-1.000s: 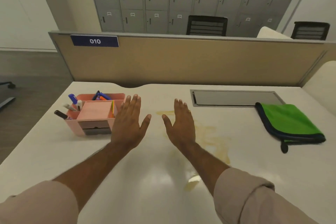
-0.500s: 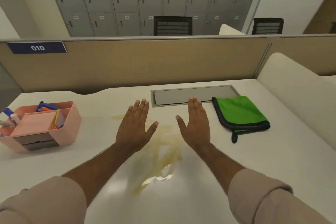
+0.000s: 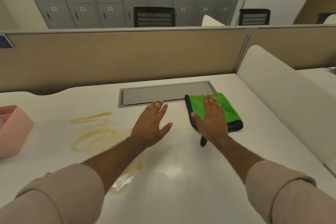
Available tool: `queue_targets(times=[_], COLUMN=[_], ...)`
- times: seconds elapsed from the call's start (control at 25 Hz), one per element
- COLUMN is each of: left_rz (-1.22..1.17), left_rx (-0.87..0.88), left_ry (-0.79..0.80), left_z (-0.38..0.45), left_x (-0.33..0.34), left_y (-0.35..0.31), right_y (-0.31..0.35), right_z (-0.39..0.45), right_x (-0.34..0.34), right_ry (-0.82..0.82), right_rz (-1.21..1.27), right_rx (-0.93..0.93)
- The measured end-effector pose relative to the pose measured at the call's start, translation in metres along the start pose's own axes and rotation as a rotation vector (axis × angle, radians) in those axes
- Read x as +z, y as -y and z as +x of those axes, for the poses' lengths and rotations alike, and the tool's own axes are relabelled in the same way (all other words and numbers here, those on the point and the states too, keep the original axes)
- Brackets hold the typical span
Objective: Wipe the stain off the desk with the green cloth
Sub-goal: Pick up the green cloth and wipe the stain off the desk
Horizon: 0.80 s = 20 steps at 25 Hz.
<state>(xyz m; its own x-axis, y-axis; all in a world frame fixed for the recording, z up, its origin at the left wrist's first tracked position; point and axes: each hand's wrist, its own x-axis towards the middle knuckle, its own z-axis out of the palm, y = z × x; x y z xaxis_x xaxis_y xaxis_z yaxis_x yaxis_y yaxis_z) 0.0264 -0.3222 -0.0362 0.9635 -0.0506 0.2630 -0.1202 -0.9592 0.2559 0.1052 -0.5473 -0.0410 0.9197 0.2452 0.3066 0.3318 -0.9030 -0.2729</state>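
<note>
While the desk [image 3: 181,178] carries that yellow stain [image 3: 94,132] at left, the folded green cloth [image 3: 229,109] lies right; soft, light, best pinched at its near edge. Right hand [image 3: 211,122] flat above it, left hand [image 3: 151,125] spread, both empty.

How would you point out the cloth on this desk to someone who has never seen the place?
Start at the grey hatch set into the white desk near the partition. At the hatch's right end lies the green cloth, folded flat, with the right hand spread over it. It is the only bright green thing there, edged in dark trim.
</note>
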Motion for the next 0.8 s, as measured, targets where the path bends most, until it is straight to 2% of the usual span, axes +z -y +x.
queue_targets(times=[0.12,0.36,0.6,0.8], left_rz=[-0.098,-0.373,-0.607,-0.668], left_rx=[-0.084,-0.410,-0.709,-0.827], left_ry=[0.059,0.212,0.205,0.235], left_z=[0.025,0.070,0.103,0.113], left_x=[0.024,0.061,0.078,0.083], left_y=[-0.027,-0.079,-0.113,-0.118], right_y=[-0.037,-0.095,-0.096,-0.083], right_z=[0.024,0.041,0.046,0.043], right_x=[-0.004,0.012,0.023,0.019], right_ry=[0.014,0.109,0.221,0.313], right_rz=[-0.014,-0.004,-0.094,0.005], right_rx=[0.049,0.271,0.382,0.383])
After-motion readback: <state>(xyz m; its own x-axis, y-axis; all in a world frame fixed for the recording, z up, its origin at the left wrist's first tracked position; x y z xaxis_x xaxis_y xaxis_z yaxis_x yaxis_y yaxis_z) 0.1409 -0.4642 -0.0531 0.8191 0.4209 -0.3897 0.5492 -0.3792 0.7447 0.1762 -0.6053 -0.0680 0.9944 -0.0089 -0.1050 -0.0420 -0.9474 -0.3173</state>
